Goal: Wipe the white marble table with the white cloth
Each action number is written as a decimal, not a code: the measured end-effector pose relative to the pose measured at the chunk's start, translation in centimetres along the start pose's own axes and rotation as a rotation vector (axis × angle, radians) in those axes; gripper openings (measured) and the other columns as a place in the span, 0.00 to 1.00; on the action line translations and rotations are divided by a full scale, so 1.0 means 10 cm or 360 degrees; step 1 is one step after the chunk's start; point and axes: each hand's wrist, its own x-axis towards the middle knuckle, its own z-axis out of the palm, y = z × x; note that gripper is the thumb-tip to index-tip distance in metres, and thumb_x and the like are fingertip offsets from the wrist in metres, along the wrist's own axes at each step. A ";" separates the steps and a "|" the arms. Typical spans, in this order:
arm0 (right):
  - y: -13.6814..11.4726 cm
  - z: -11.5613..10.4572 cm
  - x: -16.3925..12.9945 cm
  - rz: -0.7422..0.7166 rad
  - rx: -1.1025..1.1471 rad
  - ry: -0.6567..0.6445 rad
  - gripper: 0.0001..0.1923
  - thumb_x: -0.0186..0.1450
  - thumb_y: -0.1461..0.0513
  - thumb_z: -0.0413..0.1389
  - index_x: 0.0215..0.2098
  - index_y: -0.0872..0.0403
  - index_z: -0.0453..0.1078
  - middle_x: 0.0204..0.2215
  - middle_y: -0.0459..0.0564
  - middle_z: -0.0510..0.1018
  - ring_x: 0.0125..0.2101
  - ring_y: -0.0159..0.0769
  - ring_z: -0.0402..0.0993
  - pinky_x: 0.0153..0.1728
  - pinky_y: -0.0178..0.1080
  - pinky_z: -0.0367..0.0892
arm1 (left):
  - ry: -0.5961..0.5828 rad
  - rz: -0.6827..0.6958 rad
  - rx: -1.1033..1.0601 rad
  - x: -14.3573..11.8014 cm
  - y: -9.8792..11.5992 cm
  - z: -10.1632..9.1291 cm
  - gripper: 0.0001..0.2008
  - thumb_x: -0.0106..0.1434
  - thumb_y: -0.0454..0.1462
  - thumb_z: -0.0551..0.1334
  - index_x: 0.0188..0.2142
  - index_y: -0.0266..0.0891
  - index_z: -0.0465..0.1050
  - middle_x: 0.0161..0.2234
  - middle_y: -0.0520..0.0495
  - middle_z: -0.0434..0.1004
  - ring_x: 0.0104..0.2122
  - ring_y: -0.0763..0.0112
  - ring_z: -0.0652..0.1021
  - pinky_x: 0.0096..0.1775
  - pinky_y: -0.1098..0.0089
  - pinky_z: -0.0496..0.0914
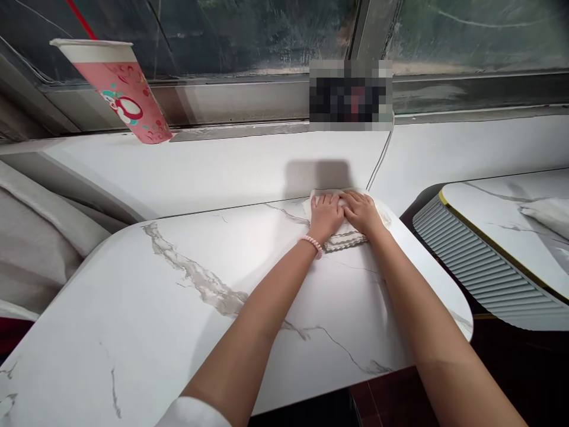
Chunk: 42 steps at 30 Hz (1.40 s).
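From my distant seat, I see my left hand (328, 214) and right hand (361, 212) flat, fingers extended, upon the folded cloth (347, 239), right of the frame's centre. Wiping this table (146, 314) seems under way; how much remains, I cannot tell.

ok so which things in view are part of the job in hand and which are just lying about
Part of the job:
- cloth, under both hands
- left hand and right hand
- marbled table, beneath the cloth

Just about:
- pink cup, by the window
- curtain
- second table
- pale item on it, unclear what
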 end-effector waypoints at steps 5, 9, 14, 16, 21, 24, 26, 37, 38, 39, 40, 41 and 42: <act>0.00 0.11 0.12 -0.0017 -0.0057 0.0076 0.24 0.67 0.60 0.43 0.58 0.52 0.67 0.60 0.55 0.70 0.60 0.47 0.62 0.61 0.53 0.51 | 0.0031 -0.0013 0.0059 0.07 -0.07 -0.03 0.20 0.71 0.35 0.45 0.57 0.41 0.67 0.58 0.45 0.71 0.60 0.63 0.66 0.66 0.53 0.49; 0.00 0.11 0.10 -0.0037 -0.0129 0.0069 0.24 0.67 0.60 0.42 0.59 0.53 0.66 0.60 0.55 0.70 0.60 0.46 0.62 0.61 0.51 0.52 | 0.0052 -0.0011 0.0126 0.05 -0.06 -0.01 0.21 0.72 0.36 0.44 0.58 0.42 0.66 0.60 0.44 0.68 0.61 0.63 0.65 0.66 0.54 0.49; -0.08 0.07 -0.04 -0.0060 -0.0111 0.0027 0.24 0.69 0.59 0.41 0.60 0.52 0.65 0.62 0.55 0.68 0.62 0.44 0.60 0.61 0.53 0.50 | 0.0066 -0.0025 0.0154 -0.11 -0.04 -0.03 0.21 0.71 0.36 0.45 0.59 0.39 0.65 0.61 0.42 0.67 0.61 0.63 0.65 0.66 0.54 0.51; -0.15 0.06 -0.13 -0.0062 -0.0125 0.0008 0.24 0.69 0.59 0.41 0.61 0.52 0.65 0.63 0.55 0.67 0.62 0.44 0.59 0.62 0.53 0.49 | 0.0059 -0.0029 0.0156 -0.22 -0.03 -0.06 0.21 0.71 0.36 0.45 0.60 0.38 0.65 0.62 0.42 0.67 0.62 0.62 0.64 0.66 0.53 0.51; -0.44 0.00 -0.52 -0.0016 -0.0219 0.0005 0.25 0.71 0.60 0.39 0.62 0.55 0.64 0.64 0.58 0.65 0.63 0.45 0.58 0.62 0.54 0.49 | 0.0047 0.0018 0.0135 -0.58 -0.04 -0.18 0.21 0.71 0.36 0.46 0.60 0.39 0.65 0.63 0.42 0.65 0.63 0.62 0.63 0.66 0.53 0.50; -0.69 -0.05 -0.86 0.0054 -0.0316 0.0041 0.25 0.71 0.60 0.38 0.62 0.58 0.63 0.63 0.61 0.65 0.63 0.48 0.57 0.62 0.56 0.48 | 0.0019 0.0141 0.0119 -0.84 -0.07 -0.27 0.20 0.71 0.36 0.46 0.59 0.40 0.66 0.62 0.43 0.67 0.63 0.64 0.64 0.66 0.54 0.51; -0.88 -0.08 -1.10 0.0092 -0.0365 0.0067 0.26 0.72 0.60 0.38 0.63 0.59 0.62 0.63 0.62 0.65 0.63 0.50 0.57 0.62 0.57 0.49 | -0.0012 0.0221 0.0115 -1.06 -0.09 -0.33 0.20 0.71 0.36 0.47 0.59 0.38 0.66 0.62 0.43 0.67 0.63 0.64 0.64 0.67 0.55 0.51; -2.03 -0.16 -2.12 0.0015 -0.0291 0.0006 0.26 0.72 0.61 0.39 0.64 0.58 0.62 0.65 0.59 0.62 0.66 0.48 0.52 0.65 0.55 0.44 | 0.0006 0.0271 0.0205 -2.54 -0.38 -0.84 0.22 0.71 0.38 0.47 0.61 0.34 0.64 0.63 0.38 0.66 0.64 0.56 0.64 0.65 0.49 0.54; -2.11 -0.15 -2.13 0.0013 -0.0289 -0.0010 0.26 0.72 0.61 0.39 0.64 0.58 0.62 0.65 0.59 0.62 0.66 0.48 0.52 0.65 0.55 0.43 | -0.0011 0.0269 0.0220 -2.59 -0.43 -0.88 0.22 0.71 0.38 0.46 0.61 0.33 0.64 0.63 0.38 0.66 0.64 0.56 0.64 0.65 0.49 0.54; -2.17 -0.14 -2.11 0.0012 -0.0288 -0.0027 0.26 0.72 0.61 0.39 0.64 0.58 0.62 0.65 0.60 0.62 0.66 0.48 0.52 0.65 0.56 0.43 | -0.0029 0.0261 0.0235 -2.61 -0.47 -0.91 0.23 0.71 0.38 0.46 0.61 0.33 0.63 0.63 0.38 0.65 0.64 0.55 0.63 0.65 0.49 0.54; -2.22 -0.12 -2.09 0.0008 -0.0289 -0.0049 0.26 0.72 0.61 0.39 0.64 0.58 0.61 0.65 0.60 0.62 0.66 0.49 0.52 0.65 0.56 0.42 | -0.0045 0.0246 0.0251 -2.62 -0.52 -0.94 0.23 0.72 0.38 0.46 0.62 0.32 0.63 0.64 0.37 0.64 0.65 0.55 0.62 0.66 0.50 0.54; -2.26 -0.11 -2.05 0.0002 -0.0290 -0.0074 0.26 0.72 0.61 0.39 0.65 0.57 0.61 0.65 0.60 0.62 0.66 0.49 0.52 0.65 0.57 0.42 | -0.0058 0.0226 0.0264 -2.62 -0.58 -0.96 0.24 0.72 0.37 0.46 0.63 0.31 0.62 0.65 0.37 0.62 0.66 0.55 0.61 0.66 0.50 0.53; -2.30 -0.09 -2.00 -0.0007 -0.0291 -0.0100 0.26 0.72 0.61 0.40 0.65 0.57 0.61 0.65 0.60 0.62 0.66 0.50 0.52 0.65 0.57 0.42 | -0.0070 0.0202 0.0273 -2.60 -0.63 -0.98 0.24 0.72 0.37 0.45 0.63 0.30 0.61 0.65 0.36 0.60 0.66 0.55 0.59 0.66 0.50 0.53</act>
